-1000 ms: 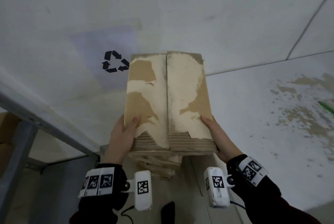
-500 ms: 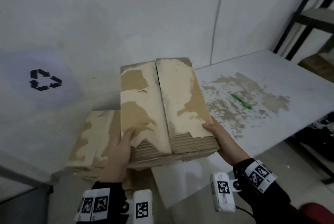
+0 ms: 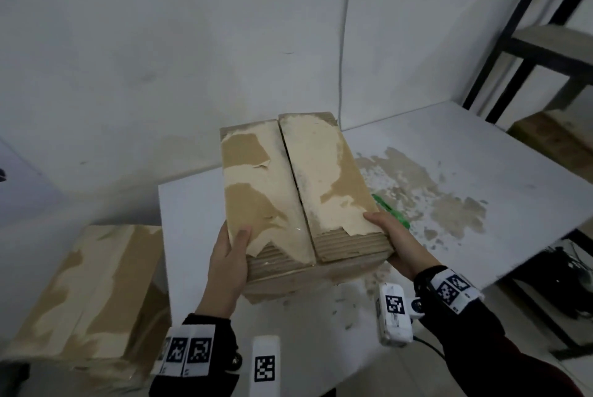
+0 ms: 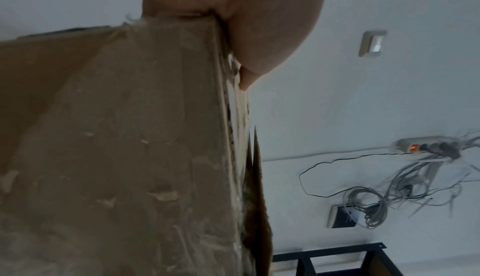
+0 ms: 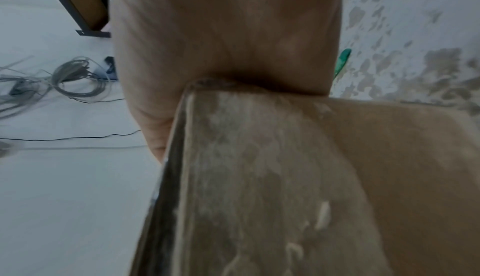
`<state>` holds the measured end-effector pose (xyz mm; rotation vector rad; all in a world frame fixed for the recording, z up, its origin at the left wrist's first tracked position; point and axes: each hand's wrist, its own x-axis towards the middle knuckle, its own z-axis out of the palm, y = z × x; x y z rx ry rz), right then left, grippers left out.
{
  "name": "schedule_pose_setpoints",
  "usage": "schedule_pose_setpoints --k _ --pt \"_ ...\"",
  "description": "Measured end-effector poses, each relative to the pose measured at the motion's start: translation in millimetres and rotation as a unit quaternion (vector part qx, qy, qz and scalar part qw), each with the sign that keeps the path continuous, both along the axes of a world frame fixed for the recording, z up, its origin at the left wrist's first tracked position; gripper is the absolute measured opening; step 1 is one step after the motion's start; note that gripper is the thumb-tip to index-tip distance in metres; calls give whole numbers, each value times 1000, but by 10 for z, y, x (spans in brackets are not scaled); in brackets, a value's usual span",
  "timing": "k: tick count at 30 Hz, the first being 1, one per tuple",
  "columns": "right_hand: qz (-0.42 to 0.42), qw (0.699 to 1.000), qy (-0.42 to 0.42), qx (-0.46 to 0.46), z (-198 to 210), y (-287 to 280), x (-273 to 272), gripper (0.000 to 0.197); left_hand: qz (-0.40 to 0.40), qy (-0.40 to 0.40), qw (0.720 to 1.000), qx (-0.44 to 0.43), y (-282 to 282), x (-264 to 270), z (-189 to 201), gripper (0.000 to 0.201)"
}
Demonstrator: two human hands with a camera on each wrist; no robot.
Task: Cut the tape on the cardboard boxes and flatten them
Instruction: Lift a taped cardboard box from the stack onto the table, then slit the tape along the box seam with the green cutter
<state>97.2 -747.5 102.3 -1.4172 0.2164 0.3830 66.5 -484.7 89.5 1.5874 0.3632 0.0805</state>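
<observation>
A worn brown cardboard box (image 3: 298,185) with torn pale patches and a seam down its closed top flaps is held over the white table (image 3: 465,178). My left hand (image 3: 229,255) grips its near left corner, thumb on top. My right hand (image 3: 393,242) grips the near right corner, thumb on the top flap. The wrist views show each palm pressed against the box's side (image 4: 124,157) (image 5: 272,177). A green cutter (image 3: 390,210) lies on the table just behind my right hand, partly hidden by the box, its green end (image 5: 342,62) visible too.
A second taped cardboard box (image 3: 93,290) sits low at the left, beside the table's left edge. A dark metal shelf frame (image 3: 526,40) stands at the right. Cables and a power strip (image 4: 426,146) lie on the floor. The table's surface has scraped brown patches.
The box has been carried to the right, from beside the recycling sign to above the white table. The view turned right with it. Both hands keep the same grip.
</observation>
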Motion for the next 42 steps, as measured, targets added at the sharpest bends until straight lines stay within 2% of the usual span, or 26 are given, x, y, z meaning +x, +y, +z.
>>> schedule_pose_setpoints --k 3,6,10,13,16,20,23,25,27,30,32,34,36,38,40,42 --pt "10 1000 19 7 -2 -212 357 19 18 3 1000 3 -229 278 -14 35" --pt "16 999 39 10 -56 -351 615 19 31 18 999 14 -372 452 -92 38" --pt "28 998 58 16 -185 -435 840 29 58 39 997 26 -471 581 -187 38" --pt "42 996 81 22 -321 -508 928 18 69 64 995 38 -530 632 -321 38" --pt "60 995 83 17 -423 -585 974 20 79 84 992 47 -614 604 -424 40" --pt "91 993 71 4 -558 -702 990 52 120 71 987 78 -755 529 -427 40" --pt "114 990 80 0 -662 -799 1004 44 160 66 983 59 -807 462 -398 53" --pt "132 985 114 -6 -771 -863 961 45 186 55 981 10 -883 334 -420 48" --pt "153 979 134 -33 -915 -910 895 36 190 52 980 -9 -1000 189 -471 39" --pt "147 975 144 -79 -1023 -937 818 33 220 66 973 -23 -1117 60 -593 59" --pt "118 977 172 -35 -997 -898 819 37 226 68 971 -38 -1099 53 -636 62" --pt "75 977 197 19 -898 -862 844 37 221 69 970 -70 -1076 66 -615 43" --pt "55 982 171 64 -736 -853 872 27 208 71 968 -120 -1064 74 -610 27" --pt "16 988 128 86 -639 -869 885 25 201 74 963 -161 -1064 92 -643 35" --pt "-22 985 111 127 -586 -911 906 39 192 84 955 -208 -1102 135 -667 38" --pt "-22 979 114 167 -520 -918 947 53 185 94 957 -202 -1126 172 -704 36"
